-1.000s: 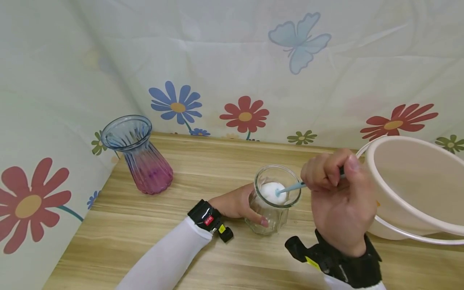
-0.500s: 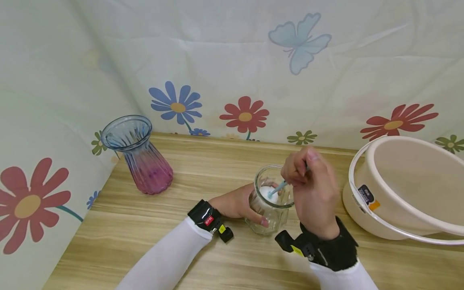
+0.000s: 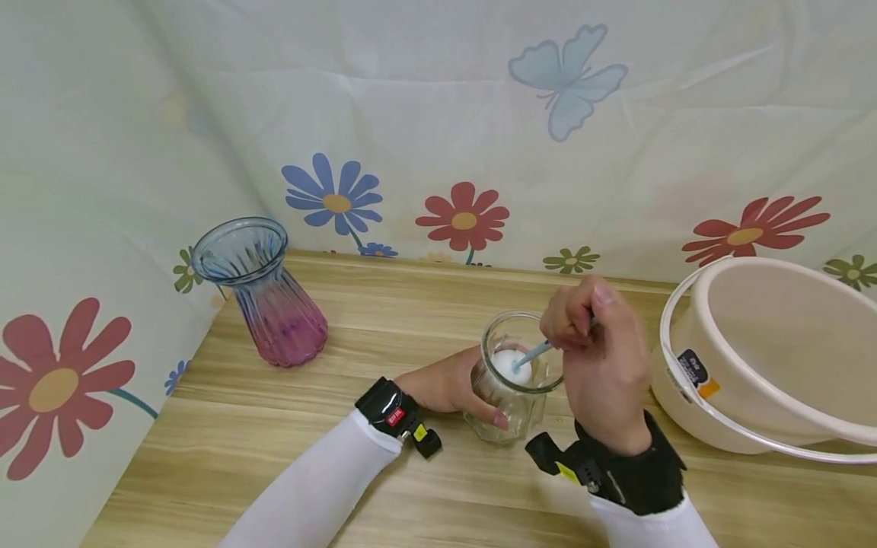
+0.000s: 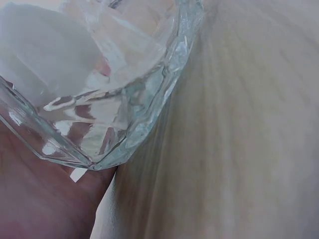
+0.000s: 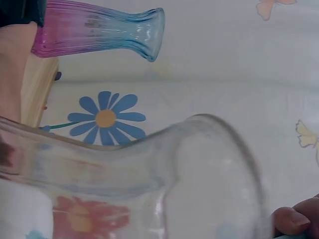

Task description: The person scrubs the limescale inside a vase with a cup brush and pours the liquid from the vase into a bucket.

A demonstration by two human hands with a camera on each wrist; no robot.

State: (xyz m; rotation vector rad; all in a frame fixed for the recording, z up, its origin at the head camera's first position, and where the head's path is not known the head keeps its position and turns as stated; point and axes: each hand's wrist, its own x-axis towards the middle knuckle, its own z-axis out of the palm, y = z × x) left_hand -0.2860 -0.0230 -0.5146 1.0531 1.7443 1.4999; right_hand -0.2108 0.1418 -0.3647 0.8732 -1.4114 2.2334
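Observation:
A clear glass vase (image 3: 503,426) with a flared rim stands on the table, gripped round its body by my left hand (image 3: 445,384). My right hand (image 3: 606,373), fingers curled, holds the thin blue handle of a sponge bottle brush (image 3: 537,352) above the rim. Its white sponge head (image 3: 507,364) is inside the vase, below the mouth. Through the faceted glass (image 4: 144,99) in the left wrist view, the sponge (image 4: 45,55) appears as a pale round mass. The right wrist view has the vase's neck (image 5: 164,174) close up and right-hand fingertips (image 5: 291,221) beyond the rim.
A blue-to-pink ribbed glass vase (image 3: 281,304) stands at the back left of the wood-grain table (image 3: 384,304). To the right is a cream bucket (image 3: 692,396) with a white handle. A flower-print curtain (image 3: 425,114) hangs behind and at the left.
My right hand has moved left from beside the bucket, and the sponge head has gone deeper into the vase. In the last half second it shifted slightly right. My left hand stays put.

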